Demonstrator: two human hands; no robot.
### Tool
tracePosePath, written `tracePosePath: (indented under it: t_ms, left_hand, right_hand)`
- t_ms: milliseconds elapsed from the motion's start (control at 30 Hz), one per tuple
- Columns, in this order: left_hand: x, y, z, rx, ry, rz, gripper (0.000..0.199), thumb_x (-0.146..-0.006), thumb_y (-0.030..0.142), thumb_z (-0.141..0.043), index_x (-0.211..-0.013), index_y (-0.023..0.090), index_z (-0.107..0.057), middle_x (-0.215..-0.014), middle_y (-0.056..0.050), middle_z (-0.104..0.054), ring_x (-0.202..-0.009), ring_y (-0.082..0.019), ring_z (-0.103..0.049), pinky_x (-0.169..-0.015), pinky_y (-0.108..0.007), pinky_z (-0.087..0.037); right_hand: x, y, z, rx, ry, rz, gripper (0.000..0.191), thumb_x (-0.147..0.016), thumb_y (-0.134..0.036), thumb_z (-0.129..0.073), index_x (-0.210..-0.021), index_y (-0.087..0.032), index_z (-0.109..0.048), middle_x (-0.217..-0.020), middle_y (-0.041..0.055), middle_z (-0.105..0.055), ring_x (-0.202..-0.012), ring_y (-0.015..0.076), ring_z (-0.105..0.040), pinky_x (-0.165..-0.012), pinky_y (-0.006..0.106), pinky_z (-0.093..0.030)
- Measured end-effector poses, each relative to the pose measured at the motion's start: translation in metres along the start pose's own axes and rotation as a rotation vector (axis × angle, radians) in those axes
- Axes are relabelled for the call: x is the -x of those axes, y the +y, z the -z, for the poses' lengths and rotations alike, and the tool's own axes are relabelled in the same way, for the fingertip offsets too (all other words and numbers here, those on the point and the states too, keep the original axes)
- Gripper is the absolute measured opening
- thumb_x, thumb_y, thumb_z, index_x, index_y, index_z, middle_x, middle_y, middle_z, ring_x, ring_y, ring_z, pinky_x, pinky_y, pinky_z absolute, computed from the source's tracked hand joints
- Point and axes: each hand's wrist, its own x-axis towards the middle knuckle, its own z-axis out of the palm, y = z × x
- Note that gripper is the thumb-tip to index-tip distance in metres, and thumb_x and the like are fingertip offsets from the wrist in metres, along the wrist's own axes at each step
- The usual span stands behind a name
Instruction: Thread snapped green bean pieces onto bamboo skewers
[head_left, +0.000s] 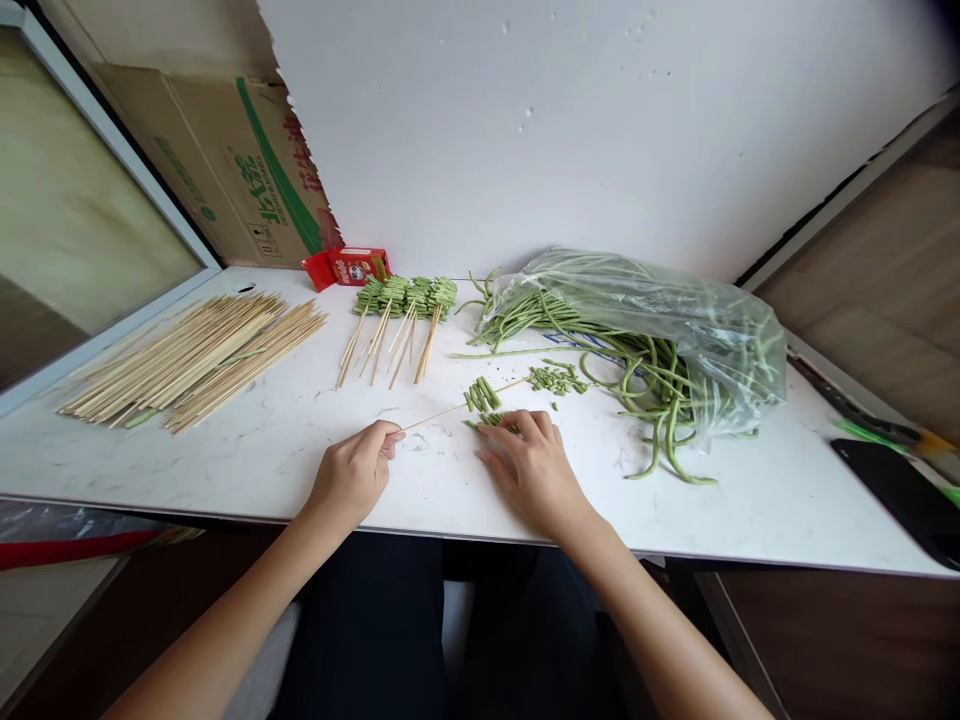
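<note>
My left hand [356,472] pinches one end of a thin bamboo skewer [435,416], which slants up to the right above the table. Cut pieces of long green bean [482,394] are threaded side by side on the skewer. Close below them, my right hand [534,465] is lowered over more cut bean pieces [504,420], its fingers curled onto them and partly covering them. Another small heap of short bean bits [559,378] lies just past the skewer's tip.
Loose skewers [195,355] lie at left. Finished bean skewers [406,296] are stacked behind, near a red box [349,267]. A clear plastic bag [720,325] spills whole long beans [652,365] at right. A black phone [896,490] and scissors [855,400] lie by the right edge.
</note>
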Motion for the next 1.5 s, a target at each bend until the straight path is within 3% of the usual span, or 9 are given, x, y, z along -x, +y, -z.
tracePosePath:
  t_ms: [200, 367, 533, 667, 867, 1000, 1200, 1500]
  left_hand:
    - [0.000, 0.000, 0.000, 0.026, 0.011, -0.003, 0.034, -0.086, -0.003, -0.043, -0.100, 0.021, -0.063, -0.075, 0.003, -0.072, -0.069, -0.013, -0.074, -0.066, -0.021, -0.057]
    - [0.000, -0.001, 0.000, 0.028, 0.004, 0.014, 0.030, -0.090, 0.000, -0.045, -0.100, 0.021, -0.063, -0.076, 0.003, -0.073, -0.069, -0.013, -0.074, -0.066, -0.021, -0.058]
    - [-0.001, 0.000, 0.000, 0.027, 0.017, 0.009, 0.024, -0.097, 0.005, -0.045, -0.098, 0.021, -0.063, -0.073, 0.003, -0.071, -0.066, -0.013, -0.073, -0.063, -0.021, -0.056]
    - [-0.002, 0.001, 0.001, 0.030, 0.026, 0.010, 0.028, -0.093, 0.001, -0.043, -0.099, 0.021, -0.063, -0.073, 0.003, -0.070, -0.067, -0.012, -0.074, -0.065, -0.021, -0.058]
    - [-0.001, 0.000, 0.001, 0.015, 0.004, -0.008, 0.028, -0.093, 0.002, -0.044, -0.100, 0.022, -0.063, -0.075, 0.002, -0.073, -0.068, -0.014, -0.075, -0.066, -0.022, -0.059]
    - [0.001, -0.003, -0.001, 0.035, 0.002, -0.049, 0.034, -0.088, -0.002, -0.043, -0.101, 0.021, -0.064, -0.076, 0.002, -0.074, -0.071, -0.014, -0.077, -0.067, -0.022, -0.060]
    - [0.003, -0.005, -0.003, 0.028, 0.000, -0.068, 0.034, -0.086, -0.003, -0.044, -0.100, 0.020, -0.065, -0.077, 0.003, -0.074, -0.073, -0.014, -0.078, -0.068, -0.022, -0.061]
    - [0.001, -0.003, -0.001, 0.035, 0.003, -0.056, 0.034, -0.086, -0.004, -0.045, -0.098, 0.020, -0.066, -0.080, 0.003, -0.078, -0.073, -0.014, -0.078, -0.068, -0.022, -0.061]
  right_hand:
    - [-0.005, -0.004, -0.005, 0.036, 0.039, -0.036, 0.017, -0.103, -0.029, -0.065, -0.114, -0.024, -0.078, -0.113, 0.0138, -0.066, -0.108, 0.0338, -0.054, -0.092, 0.051, -0.052]
    - [-0.005, -0.008, -0.009, 0.019, 0.048, -0.039, 0.022, -0.102, -0.033, -0.068, -0.121, -0.026, -0.078, -0.111, 0.0137, -0.066, -0.107, 0.0341, -0.054, -0.094, 0.052, -0.052]
    - [-0.012, -0.006, -0.007, -0.053, 0.098, -0.041, 0.015, -0.102, -0.030, -0.067, -0.100, -0.026, -0.081, -0.107, 0.0130, -0.069, -0.103, 0.0325, -0.054, -0.091, 0.051, -0.052]
    - [-0.010, 0.010, 0.002, -0.281, 0.105, -0.106, 0.014, -0.101, -0.033, -0.068, -0.102, -0.025, -0.080, -0.100, 0.0100, -0.077, -0.099, 0.0312, -0.061, -0.090, 0.050, -0.053]
    - [0.004, 0.044, 0.006, -0.856, 0.245, -0.504, 0.038, -0.087, -0.053, -0.083, -0.109, -0.022, -0.082, -0.103, 0.0104, -0.083, -0.089, 0.0268, -0.073, -0.079, 0.041, -0.057]
    - [0.003, 0.050, 0.007, -1.136, 0.270, -0.565, 0.038, -0.079, -0.052, -0.090, -0.103, -0.023, -0.082, -0.100, 0.0085, -0.083, -0.086, 0.0237, -0.074, -0.080, 0.038, -0.058]
    - [0.000, 0.046, 0.010, -1.247, 0.224, -0.580, 0.034, -0.081, -0.050, -0.090, -0.100, -0.024, -0.083, -0.102, 0.0073, -0.082, -0.079, 0.0193, -0.069, -0.074, 0.035, -0.055]
    - [0.001, 0.045, 0.010, -1.299, 0.258, -0.615, 0.029, -0.076, -0.043, -0.095, -0.097, -0.026, -0.086, -0.092, 0.0045, -0.081, -0.080, 0.0175, -0.066, -0.070, 0.031, -0.049]
